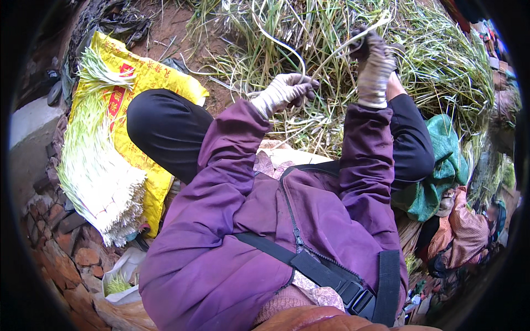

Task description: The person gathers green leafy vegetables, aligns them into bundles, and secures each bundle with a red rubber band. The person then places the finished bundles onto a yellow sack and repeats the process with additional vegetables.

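Note:
Both my hands wear dirty, pale knitted gloves with dark fingers. My left hand (286, 93) pinches long, thin pale plant stalks (285, 42) between thumb and fingertips. Higher up and to the right, my right hand (374, 65) is closed around the whitish end of a stalk (377, 24). A thin strand stretches between the two hands. Beneath them spreads a heap of loose green leafy stalks (265, 53), some yellowed.
To my left, tied bundles of white-ended green stalks (97, 165) lie on a yellow sack (165, 82) bearing writing. A green woven sack (443, 165) is by my right knee. Broken bricks (62, 265) and a white bag (124, 265) lie lower left. A person (463, 227) is at the right.

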Motion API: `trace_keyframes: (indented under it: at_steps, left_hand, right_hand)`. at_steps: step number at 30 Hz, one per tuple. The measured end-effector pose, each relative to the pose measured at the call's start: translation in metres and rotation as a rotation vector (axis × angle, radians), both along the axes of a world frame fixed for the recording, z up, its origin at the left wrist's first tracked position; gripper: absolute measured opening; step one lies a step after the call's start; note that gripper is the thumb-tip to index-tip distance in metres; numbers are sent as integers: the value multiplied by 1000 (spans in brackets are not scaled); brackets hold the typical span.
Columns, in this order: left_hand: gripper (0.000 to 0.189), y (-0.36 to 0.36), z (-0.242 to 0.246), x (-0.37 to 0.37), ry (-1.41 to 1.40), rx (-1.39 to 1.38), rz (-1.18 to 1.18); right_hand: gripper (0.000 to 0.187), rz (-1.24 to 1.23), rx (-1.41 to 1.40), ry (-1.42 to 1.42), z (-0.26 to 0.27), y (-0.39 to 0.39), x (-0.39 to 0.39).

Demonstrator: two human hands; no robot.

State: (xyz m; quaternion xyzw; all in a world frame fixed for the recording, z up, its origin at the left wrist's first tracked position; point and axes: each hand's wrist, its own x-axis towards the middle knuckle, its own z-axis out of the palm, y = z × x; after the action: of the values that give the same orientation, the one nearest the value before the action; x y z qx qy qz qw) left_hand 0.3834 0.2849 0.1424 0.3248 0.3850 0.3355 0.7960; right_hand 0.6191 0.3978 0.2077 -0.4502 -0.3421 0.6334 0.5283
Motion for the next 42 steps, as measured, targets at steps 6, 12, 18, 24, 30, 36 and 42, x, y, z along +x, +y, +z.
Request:
trace_keyframes:
  at_steps: [6, 12, 18, 24, 30, 36, 42]
  left_hand:
    - [26, 17, 6, -8, -41, -19, 382]
    - [23, 20, 8, -21, 97, -40, 519]
    - [20, 16, 7, -19, 160, 16, 389]
    - [22, 12, -6, -11, 441, 140, 445]
    - [19, 7, -8, -4, 327, 47, 455]
    - [11, 8, 9, -13, -122, -366, 443]
    - [17, 11, 10, -22, -225, -424, 316]
  right_hand:
    - [19, 451, -70, -491, -101, -159, -74]
    - [22, 1191, -27, -1356, -60, -168, -94]
    - [29, 273, -114, -570, -7, -69, -88]
    - [23, 277, -60, -592, -50, -53, -111]
    - [28, 92, 367, -1026, -55, -68, -106]
    - [17, 166, 302, -722, -43, -75, -99]
    - [15, 263, -256, -191, -18, -73, -88]
